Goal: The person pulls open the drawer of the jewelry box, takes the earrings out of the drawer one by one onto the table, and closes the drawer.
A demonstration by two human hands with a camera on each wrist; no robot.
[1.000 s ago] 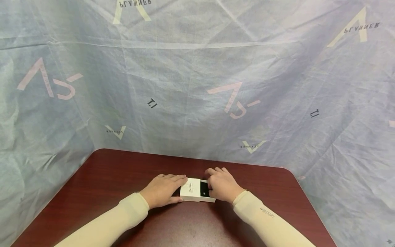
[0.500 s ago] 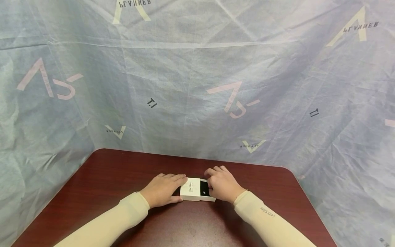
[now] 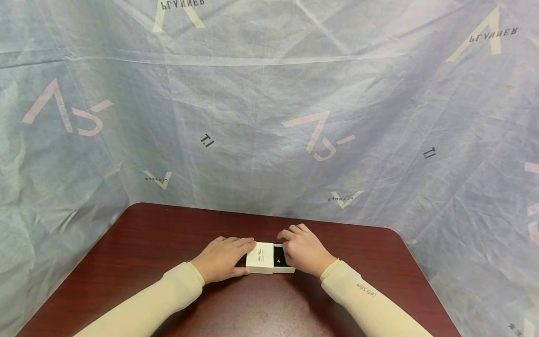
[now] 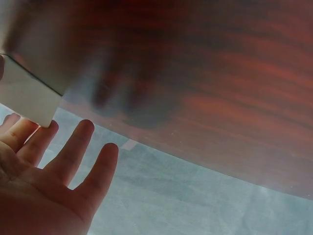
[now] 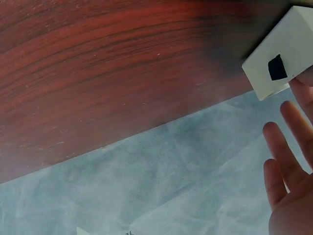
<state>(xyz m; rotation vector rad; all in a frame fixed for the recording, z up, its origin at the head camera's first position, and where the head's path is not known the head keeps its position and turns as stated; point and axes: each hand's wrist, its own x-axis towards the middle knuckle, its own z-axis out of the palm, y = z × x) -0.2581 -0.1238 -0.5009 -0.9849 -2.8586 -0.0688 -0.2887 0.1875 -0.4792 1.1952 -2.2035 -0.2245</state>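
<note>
A small white jewelry box (image 3: 260, 258) with dark script lies on the table, its sleeve on the left and its drawer (image 3: 284, 269) pulled partway out to the right. Black lining fills the drawer, and a tiny silvery piece (image 3: 278, 261), too small to identify, sits on it. My left hand (image 3: 222, 260) grips the sleeve's left end between thumb and fingers; other fingers spread out in the left wrist view. My right hand (image 3: 306, 252) holds the drawer's right end, its thumb hidden in the head view. A black tab or opening (image 5: 277, 68) marks the end face in the right wrist view.
The dark red wooden table (image 3: 168, 229) has rounded far corners. A grey-blue printed cloth (image 3: 252, 140) hangs behind and along both sides of it. Cream sleeves (image 3: 147, 299) cover both forearms.
The drawer's near edge now lines up slightly better with the sleeve, and my right hand has shifted a tiny bit. My left hand stays in place.
</note>
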